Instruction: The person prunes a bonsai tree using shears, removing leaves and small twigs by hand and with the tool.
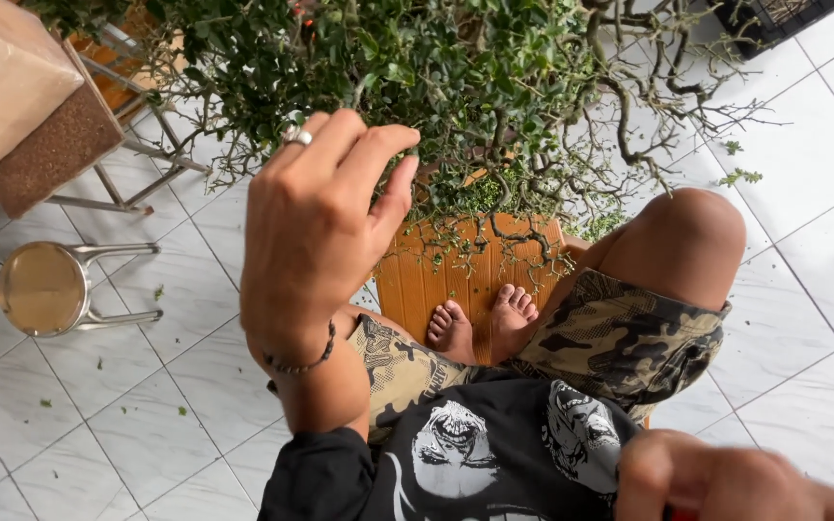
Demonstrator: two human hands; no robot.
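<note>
Upper centre of the frame, the bonsai (475, 87) looks light, its twigs stiff and brittle, best pinched near tips; left hand (316, 227) hovers open, right hand (726, 482) clenches something red.

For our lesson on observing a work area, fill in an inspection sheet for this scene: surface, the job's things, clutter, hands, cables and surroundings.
Surface: white tiled floor; the person sits with bare feet against an orange wooden planter.
Job's things: small leafy tree with twisted bare branches, growing in the planter.
Clutter: small green leaf clippings scattered over the tiles.
Hands: left hand raised at the foliage, fingers curled, wearing a ring and a bead bracelet, holding nothing visible; right hand blurred at the lower edge, with something red in it, kind unclear.
Cables: nothing seen.
Surroundings: round metal stool, a metal-framed stand with a brown pad, dark crate at top right.
</note>
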